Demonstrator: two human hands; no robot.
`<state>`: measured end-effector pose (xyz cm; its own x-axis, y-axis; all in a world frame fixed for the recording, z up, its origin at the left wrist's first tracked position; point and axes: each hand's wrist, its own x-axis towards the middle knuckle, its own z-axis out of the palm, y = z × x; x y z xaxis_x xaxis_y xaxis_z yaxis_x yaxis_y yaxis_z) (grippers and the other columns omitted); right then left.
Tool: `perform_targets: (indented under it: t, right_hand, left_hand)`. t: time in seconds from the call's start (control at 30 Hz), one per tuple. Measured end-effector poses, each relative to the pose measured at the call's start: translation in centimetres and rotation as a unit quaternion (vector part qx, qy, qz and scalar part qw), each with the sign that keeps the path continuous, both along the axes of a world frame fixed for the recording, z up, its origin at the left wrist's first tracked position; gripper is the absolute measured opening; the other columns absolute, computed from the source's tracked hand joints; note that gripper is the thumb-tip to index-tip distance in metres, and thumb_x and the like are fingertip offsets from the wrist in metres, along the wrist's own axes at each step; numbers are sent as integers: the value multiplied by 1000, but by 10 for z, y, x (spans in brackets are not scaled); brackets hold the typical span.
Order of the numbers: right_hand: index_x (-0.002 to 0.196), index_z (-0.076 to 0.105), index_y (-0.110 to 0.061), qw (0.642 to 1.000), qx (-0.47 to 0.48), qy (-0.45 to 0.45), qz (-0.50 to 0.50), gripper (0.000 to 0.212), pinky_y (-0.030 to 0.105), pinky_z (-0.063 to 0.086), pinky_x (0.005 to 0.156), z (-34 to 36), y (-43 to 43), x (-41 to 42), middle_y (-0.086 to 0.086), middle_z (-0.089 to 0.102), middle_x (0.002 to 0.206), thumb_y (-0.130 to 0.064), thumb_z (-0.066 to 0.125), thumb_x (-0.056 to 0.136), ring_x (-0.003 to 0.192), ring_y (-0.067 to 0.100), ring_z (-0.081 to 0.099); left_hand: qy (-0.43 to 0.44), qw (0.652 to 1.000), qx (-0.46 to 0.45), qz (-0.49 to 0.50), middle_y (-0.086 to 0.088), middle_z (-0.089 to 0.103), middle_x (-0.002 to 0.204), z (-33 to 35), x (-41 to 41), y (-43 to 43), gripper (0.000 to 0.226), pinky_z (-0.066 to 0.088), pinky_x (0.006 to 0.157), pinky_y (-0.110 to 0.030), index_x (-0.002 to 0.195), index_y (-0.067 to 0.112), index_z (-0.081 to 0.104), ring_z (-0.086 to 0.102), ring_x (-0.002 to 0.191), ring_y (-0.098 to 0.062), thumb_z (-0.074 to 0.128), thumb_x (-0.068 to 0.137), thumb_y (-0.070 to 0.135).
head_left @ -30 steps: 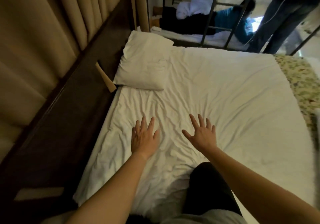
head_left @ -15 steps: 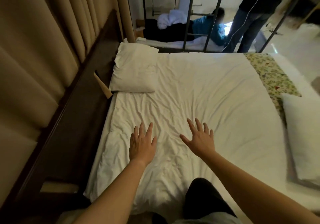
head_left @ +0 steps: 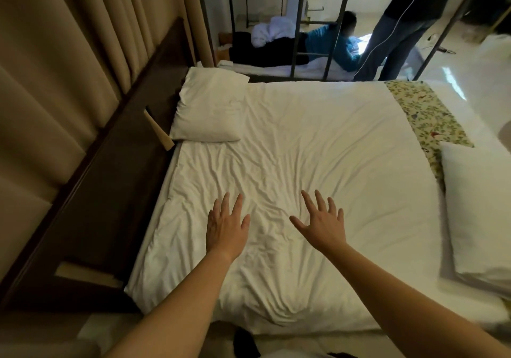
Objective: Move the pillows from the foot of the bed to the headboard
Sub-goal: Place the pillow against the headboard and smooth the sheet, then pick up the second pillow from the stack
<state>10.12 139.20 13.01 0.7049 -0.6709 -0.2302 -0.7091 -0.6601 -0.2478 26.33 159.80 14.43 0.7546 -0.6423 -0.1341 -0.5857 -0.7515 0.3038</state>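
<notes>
One white pillow (head_left: 210,108) lies flat at the far left corner of the bed, against the dark wooden headboard (head_left: 116,180). A second white pillow (head_left: 478,214) lies at the right, at the foot end, partly on a floral bed runner (head_left: 425,119). My left hand (head_left: 225,227) and my right hand (head_left: 322,225) hover, fingers spread and empty, over the wrinkled white sheet (head_left: 304,142) near the bed's near edge. Both hands are far from either pillow.
Beige curtains (head_left: 69,53) hang behind the headboard. Beyond the bed's far side stands a black metal frame (head_left: 300,25); behind it a person in blue (head_left: 329,42) lies on another bed and another person (head_left: 401,25) stands. Floor shows below the near bed edge.
The view has pulled back and swung right, bringing the foot-end pillow and runner further into sight. My hands keep the same spread pose over the sheet.
</notes>
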Motion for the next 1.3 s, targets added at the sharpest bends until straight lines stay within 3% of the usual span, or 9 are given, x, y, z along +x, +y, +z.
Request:
perform_targets:
  t: [0.5,1.1,1.3]
  right_hand:
    - [167,-5,-46,999,3,24,-26,88,64,9,128,5,-127,-191,-1,-1,179,-84,30,96,163,38,5]
    - [167,-3,-45,969,20,43,-243,87,62,8,128,14,-262,-351,-1,-1,179,-81,32,97,162,37,5]
    - [168,-2,-45,964,31,35,-261,86,62,9,128,5,-310,-397,-2,-4,179,-82,30,97,162,36,5]
  left_hand:
    - [16,999,-2,-36,-3,3,177,-15,-171,-163,66,15,131,-47,169,32,8,0,162,-29,30,110,52]
    - [65,975,8,-213,-1,-2,177,-19,-284,-377,66,10,132,-45,169,34,3,-5,163,-27,27,111,53]
    - [76,972,10,-224,1,-3,177,-15,-320,-433,66,10,132,-44,169,35,4,-5,163,-25,27,111,54]
